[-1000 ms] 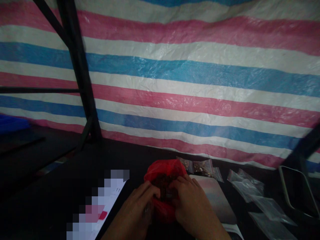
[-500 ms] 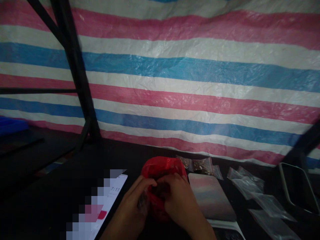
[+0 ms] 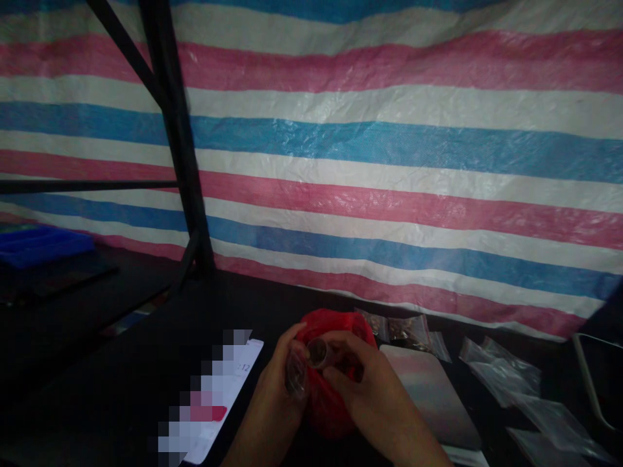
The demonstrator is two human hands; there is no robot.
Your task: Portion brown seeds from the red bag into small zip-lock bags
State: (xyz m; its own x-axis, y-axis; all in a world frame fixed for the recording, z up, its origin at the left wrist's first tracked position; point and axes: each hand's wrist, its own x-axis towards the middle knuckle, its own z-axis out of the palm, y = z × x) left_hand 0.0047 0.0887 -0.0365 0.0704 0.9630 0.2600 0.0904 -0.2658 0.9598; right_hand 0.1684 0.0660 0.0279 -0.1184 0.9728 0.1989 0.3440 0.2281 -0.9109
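Dark table (image 3: 248, 295) — right hand (image 3: 357, 370) holds small cup (image 3: 318, 352) — mouth seemingly upward, axis slanted.

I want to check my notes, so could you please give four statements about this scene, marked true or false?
1. The right hand holds a small round cup. True.
2. In the picture, the red bag is right of the silvery plate. False: it is to the left.
3. The left hand holds a clear plastic bag. True.
4. The blue tray is at the picture's right edge. False: left edge.
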